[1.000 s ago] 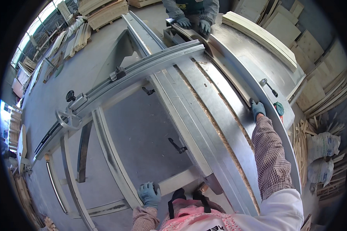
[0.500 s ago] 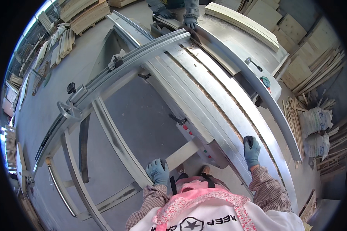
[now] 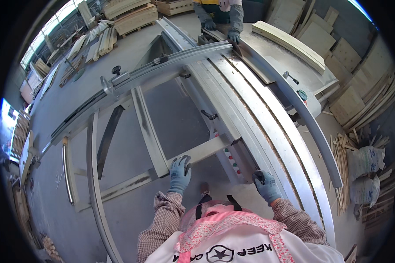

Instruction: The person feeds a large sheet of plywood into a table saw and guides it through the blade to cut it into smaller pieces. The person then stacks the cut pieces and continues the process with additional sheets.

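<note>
Framework of pale-grey metal bars (image 3: 148, 129) beside the silver slotted metal worktop (image 3: 274, 131) is judged heavy and stiff, best held where the blue-gloved left hand (image 3: 180, 175) is curled; the blue-gloved right hand (image 3: 267, 187)'s grip cannot be told.

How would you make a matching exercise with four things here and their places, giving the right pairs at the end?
1. left hand
2. right hand
3. whitish sacks
4. long boards

A. beside thin wood strips, right side
B. on a flat tabletop, upper right
C. on a grey frame
D. at the grooved table's edge

Pairs: 1-C, 2-D, 3-A, 4-B
</note>
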Demonstrator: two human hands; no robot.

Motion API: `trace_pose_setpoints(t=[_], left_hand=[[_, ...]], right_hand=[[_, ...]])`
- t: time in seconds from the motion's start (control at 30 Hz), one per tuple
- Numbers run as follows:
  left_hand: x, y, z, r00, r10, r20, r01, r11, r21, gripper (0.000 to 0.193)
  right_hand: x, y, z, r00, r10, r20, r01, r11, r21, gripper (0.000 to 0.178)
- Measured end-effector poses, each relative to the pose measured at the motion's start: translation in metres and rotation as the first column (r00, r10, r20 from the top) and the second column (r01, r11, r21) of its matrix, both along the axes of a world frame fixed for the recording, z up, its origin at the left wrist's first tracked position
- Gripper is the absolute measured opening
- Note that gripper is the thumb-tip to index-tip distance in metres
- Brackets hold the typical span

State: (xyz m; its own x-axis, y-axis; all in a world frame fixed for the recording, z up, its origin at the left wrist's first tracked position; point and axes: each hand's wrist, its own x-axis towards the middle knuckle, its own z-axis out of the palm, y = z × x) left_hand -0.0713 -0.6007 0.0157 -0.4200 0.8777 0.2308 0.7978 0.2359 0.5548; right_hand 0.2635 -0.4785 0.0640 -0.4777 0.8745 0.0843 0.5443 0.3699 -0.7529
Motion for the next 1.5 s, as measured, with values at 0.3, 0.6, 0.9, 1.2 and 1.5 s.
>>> trace_pose_setpoints(t=[0.3,0.6,0.9,1.2,1.5], left_hand=[[0.195,-0.274,-0.037,0.783,0.513,0.352,-0.547,0.837,-0.003,0.040],[0.335,-0.470,-0.068,0.074,0.570,0.819,-0.926,0.344,-0.156,0.024],[0.447,-0.571,-0.055,-0.028,0.773,0.634,-0.979,0.109,-0.175,0.026],[0.722,-0.726,-0.164,-0.530,0.152,0.834,-0.687,-0.654,-0.317,0.022],[0.806,-0.737,-0.175,-0.537,-0.386,0.751,-0.368,-0.693,-0.620,0.021]], right_hand=[[0.024,-0.086,-0.078,0.958,0.288,0.006,-0.282,0.942,-0.182,0.019],[0.054,-0.162,-0.099,0.833,0.545,0.096,-0.451,0.770,-0.452,0.023],[0.011,-0.283,-0.098,0.652,0.749,-0.117,-0.683,0.514,-0.518,0.011],[-0.032,-0.551,-0.068,0.178,0.956,-0.235,-0.816,0.009,-0.578,0.014],[-0.042,-0.633,-0.136,-0.156,0.987,-0.039,-0.667,-0.134,-0.733,0.016]])
